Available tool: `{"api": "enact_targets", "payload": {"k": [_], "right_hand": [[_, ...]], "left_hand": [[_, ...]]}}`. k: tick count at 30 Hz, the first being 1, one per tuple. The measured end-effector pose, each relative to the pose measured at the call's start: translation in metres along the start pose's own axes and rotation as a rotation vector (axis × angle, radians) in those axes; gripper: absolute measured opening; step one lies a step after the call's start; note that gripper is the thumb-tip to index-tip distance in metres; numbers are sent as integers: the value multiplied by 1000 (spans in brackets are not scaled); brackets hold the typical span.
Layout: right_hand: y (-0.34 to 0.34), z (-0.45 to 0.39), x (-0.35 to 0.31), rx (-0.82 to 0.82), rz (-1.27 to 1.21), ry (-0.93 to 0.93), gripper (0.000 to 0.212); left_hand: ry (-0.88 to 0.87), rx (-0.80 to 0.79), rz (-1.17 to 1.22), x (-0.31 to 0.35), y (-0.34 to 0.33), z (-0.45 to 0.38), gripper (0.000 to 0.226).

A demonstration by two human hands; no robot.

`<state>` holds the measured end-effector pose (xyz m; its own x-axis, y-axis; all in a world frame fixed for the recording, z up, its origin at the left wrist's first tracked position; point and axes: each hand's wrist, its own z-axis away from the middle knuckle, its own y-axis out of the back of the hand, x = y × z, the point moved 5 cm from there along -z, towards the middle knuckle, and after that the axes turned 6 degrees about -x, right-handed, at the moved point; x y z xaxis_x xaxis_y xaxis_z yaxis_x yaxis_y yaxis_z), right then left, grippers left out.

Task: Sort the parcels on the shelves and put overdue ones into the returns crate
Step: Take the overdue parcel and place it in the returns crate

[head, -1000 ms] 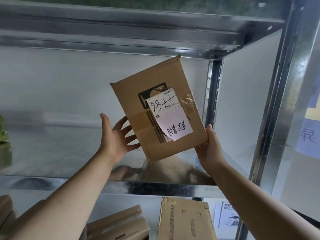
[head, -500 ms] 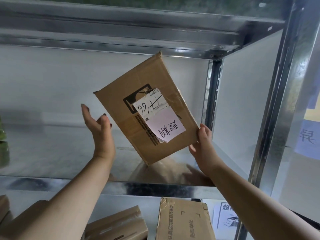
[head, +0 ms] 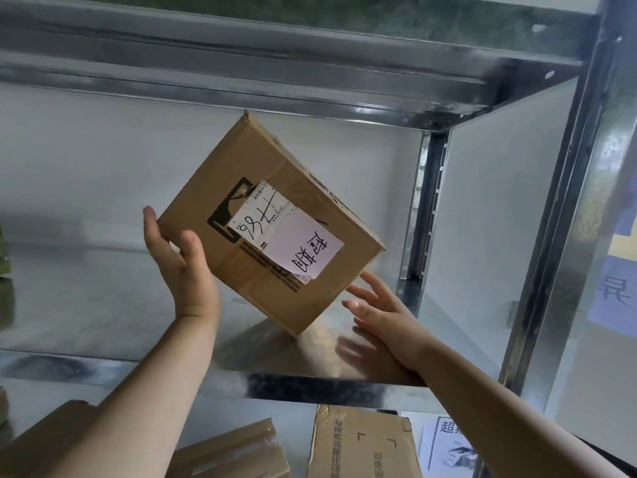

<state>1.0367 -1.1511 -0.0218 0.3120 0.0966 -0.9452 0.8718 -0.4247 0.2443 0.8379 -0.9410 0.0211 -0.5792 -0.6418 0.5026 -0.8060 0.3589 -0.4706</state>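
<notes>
**One flagged box in hand, crate still out of sight**

While the box (head: 272,222) is tilted on a corner above the metal shelf (head: 103,305), it has plainly not reached any returns crate, and no crate shows in this view at all. The box sits between both hands inside the upper bay, its top corner close under the shelf above (head: 275,81), its lowest corner just over the shelf surface; whether that corner touches the metal I cannot tell.

The left hand (head: 182,267) grips the box's left edge, thumb laid on the front face and fingers reaching behind. The right hand (head: 382,308) is spread, fingers straight, just beside the lower right edge; it may brush the cardboard with a fingertip, but it clamps nothing.

On the front face is a shipping label (head: 262,215) with a handwritten number, and overlapping it a pink slip (head: 303,246) with two handwritten characters, seen upside down. I judge that slip marks the parcel as overdue, so this one is probably meant for the crate and the check on it looks done.

What is left, as far as the view shows:

- carry this box out of the bay and down to the crate, wherever it stands
- look over the parcels on the lower shelf, where a flat carton (head: 362,443) and a taped one (head: 234,453) lie near each other, with a printed sheet (head: 444,443) to their right
- a green thing (head: 3,257) at the far left edge of the upper bay, too cut off to identify

The sorting seems at an early or middle stage; nothing here shows any parcel already returned.
</notes>
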Motion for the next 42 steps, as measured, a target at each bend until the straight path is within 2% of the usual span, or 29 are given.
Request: {"api": "enact_targets", "payload": {"k": [4, 7, 8, 11, 15, 19, 23, 25, 27, 29, 32, 33, 35, 38, 40, 42], "right_hand": [[-7, 1, -7, -57, 86, 42, 73], [-11, 2, -11, -62, 113, 75, 72], [-11, 2, -11, -65, 122, 88, 74], [-10, 4, -12, -36, 114, 100, 75], [-7, 1, -13, 20, 25, 149, 66], [-12, -12, -22, 73, -61, 237, 81], [2, -19, -41, 207, -66, 312, 91], [15, -20, -40, 238, -42, 320, 91], [26, -18, -32, 276, -56, 275, 86], [30, -12, -19, 328, -101, 181, 79], [28, 1, 5, 496, -130, -79, 70], [25, 6, 10, 532, -128, -153, 68], [13, 12, 12, 502, -162, -219, 69], [-10, 18, -1, 354, -258, -176, 93], [-18, 16, -4, 333, -268, -183, 114], [-19, 14, -5, 398, -250, -254, 105]], "left_hand": [[22, 139, -32, 0, 12, -3, 68], [107, 192, -146, 2, 25, 0, 32], [152, 206, -187, 4, 29, 2, 28], [254, 189, -374, 15, 42, 8, 42], [296, 12, -551, 44, 47, 5, 60], [423, -322, -672, 40, 44, 13, 67], [506, -493, -606, 27, 42, 45, 55], [492, -627, -650, 29, 36, 54, 60], [460, -719, -671, 33, 31, 55, 90], [400, -616, -634, 42, 32, 46, 105], [253, -357, -549, 63, 30, 17, 82], [199, -318, -512, 69, 25, 6, 72], [109, -324, -448, 77, 5, -15, 63], [-11, -452, -521, 94, -34, -33, 59], [-93, -639, -693, 104, -65, -39, 60], [-58, -887, -964, 102, -93, -35, 76]]}}
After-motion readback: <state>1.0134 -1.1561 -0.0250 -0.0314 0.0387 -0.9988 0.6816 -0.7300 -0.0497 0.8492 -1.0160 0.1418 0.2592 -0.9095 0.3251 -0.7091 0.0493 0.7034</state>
